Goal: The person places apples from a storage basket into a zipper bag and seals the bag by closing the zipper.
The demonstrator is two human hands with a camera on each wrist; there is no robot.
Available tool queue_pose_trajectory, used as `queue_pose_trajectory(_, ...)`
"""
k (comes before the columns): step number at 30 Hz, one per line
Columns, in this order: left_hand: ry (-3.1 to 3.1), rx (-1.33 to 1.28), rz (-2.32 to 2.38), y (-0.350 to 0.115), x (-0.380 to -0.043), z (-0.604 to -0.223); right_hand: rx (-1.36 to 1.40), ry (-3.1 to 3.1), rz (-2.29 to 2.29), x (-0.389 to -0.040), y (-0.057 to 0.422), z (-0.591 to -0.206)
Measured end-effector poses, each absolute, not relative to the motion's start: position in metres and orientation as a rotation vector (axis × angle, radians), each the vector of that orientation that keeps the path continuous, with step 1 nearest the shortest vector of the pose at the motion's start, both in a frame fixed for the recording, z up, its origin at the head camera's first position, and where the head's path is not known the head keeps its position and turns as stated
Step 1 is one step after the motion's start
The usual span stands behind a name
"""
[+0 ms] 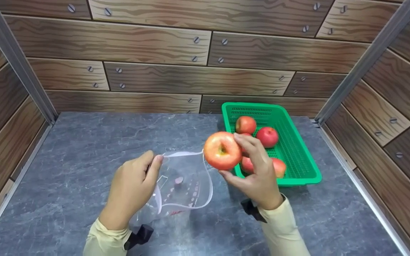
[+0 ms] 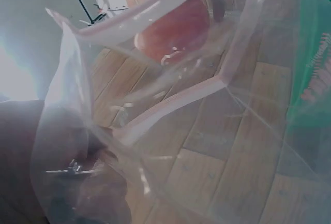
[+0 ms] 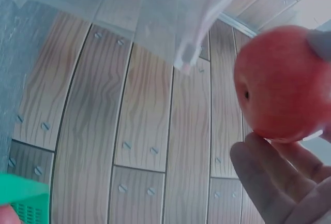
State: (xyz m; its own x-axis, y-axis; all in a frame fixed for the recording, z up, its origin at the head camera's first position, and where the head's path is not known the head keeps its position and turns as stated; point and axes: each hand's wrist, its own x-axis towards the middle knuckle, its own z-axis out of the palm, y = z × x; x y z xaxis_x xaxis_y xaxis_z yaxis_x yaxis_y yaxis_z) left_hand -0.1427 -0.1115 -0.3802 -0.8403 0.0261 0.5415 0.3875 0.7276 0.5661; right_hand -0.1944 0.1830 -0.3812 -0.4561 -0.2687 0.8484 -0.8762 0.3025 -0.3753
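A clear plastic zip bag (image 1: 187,185) with a pale lilac rim hangs with its mouth spread wide. My left hand (image 1: 133,186) pinches the bag's rim between thumb and curled fingers. Just right of the mouth, my right hand (image 1: 256,169) grips a red-yellow apple (image 1: 222,150) between thumb and fingertips. In the right wrist view the apple (image 3: 284,83) appears apart from the bag (image 3: 155,6). Through the film in the left wrist view, the apple (image 2: 176,30) shows beyond the bag's rim (image 2: 170,107).
A green plastic basket (image 1: 299,153) stands at the back right, holding several apples (image 1: 267,137). The grey marbled tabletop (image 1: 84,149) is bounded by wood-patterned walls (image 1: 155,78) and metal edge strips. Both wrists carry black camera mounts (image 1: 139,237).
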Motion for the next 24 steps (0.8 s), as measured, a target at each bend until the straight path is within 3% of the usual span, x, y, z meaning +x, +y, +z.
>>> queue_pose_trajectory(24, -2.443, -0.308, -0.95, -0.112, -0.143, -0.381, 1.083, -1.942, 0.937, -0.178, 0.17, -0.379)
